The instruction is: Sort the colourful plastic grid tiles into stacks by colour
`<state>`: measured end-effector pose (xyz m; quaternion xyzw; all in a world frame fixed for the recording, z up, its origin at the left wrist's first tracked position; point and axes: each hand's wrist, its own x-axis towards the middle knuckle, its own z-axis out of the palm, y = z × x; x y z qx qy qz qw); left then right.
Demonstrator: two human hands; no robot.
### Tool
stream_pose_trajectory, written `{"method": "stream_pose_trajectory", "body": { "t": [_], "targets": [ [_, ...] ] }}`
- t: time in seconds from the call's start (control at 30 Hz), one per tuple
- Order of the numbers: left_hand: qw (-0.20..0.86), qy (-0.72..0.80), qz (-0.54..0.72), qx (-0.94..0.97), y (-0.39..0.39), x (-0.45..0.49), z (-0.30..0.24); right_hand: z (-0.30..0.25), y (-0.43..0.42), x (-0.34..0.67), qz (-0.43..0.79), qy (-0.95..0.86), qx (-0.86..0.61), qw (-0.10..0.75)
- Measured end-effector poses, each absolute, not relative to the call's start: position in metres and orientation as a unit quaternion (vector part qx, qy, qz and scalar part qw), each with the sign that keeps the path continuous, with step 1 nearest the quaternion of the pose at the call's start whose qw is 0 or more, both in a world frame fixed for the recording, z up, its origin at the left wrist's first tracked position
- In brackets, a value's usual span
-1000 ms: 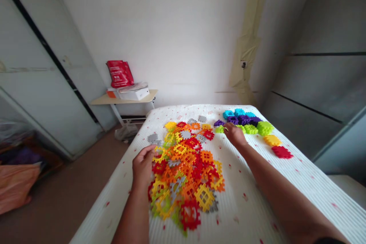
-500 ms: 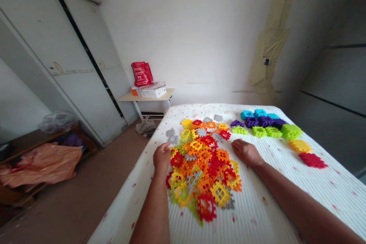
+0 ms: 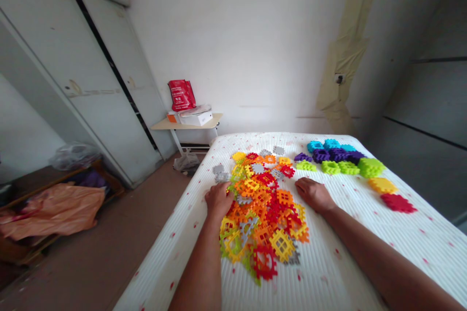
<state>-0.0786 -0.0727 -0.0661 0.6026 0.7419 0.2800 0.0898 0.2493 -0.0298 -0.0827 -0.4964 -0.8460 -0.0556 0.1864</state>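
Note:
A loose heap of plastic interlocking building pieces (image 3: 262, 198) in red, orange, yellow, lime and grey lies on the padded bed cover (image 3: 343, 257). My left hand (image 3: 219, 199) is against the heap's left edge, back upward and fingers bent inward. Its fingertips are mostly hidden, so whether they grip a piece does not show. To the right of the heap, my right hand (image 3: 314, 195) rests on the cover as a loose fist, apart from the pieces. No piece shows in it. Just beyond that fist lies a flat lime piece (image 3: 305, 166).
Sorted stacks stand at the back right: light blue (image 3: 332, 144), purple (image 3: 337, 154) and lime (image 3: 371, 167). Nearer are a yellow stack (image 3: 382, 185) and a red stack (image 3: 398, 202). A small table (image 3: 156, 125) holding a red bag (image 3: 181, 95) stands beyond the bed's far left corner.
My left hand has moved right, onto the heap's left edge, covering some red and yellow pieces there. Pieces along that edge sit slightly further right. My right hand stays in place.

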Motion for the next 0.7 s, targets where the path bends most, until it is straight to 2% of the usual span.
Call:
{"method": "stream_pose_trajectory", "body": {
  "t": [0.27, 0.7],
  "targets": [
    [0.145, 0.707, 0.411, 0.557, -0.0677, -0.0836, -0.0738, -0.078, -0.0328, 0.2479, -0.062, -0.848, -0.497, 0.171],
    [0.313, 0.592, 0.637, 0.382, -0.0699, -0.0769, -0.074, -0.077, -0.0329, 0.2475, -0.049, -0.844, -0.508, 0.167]
  ]
}}
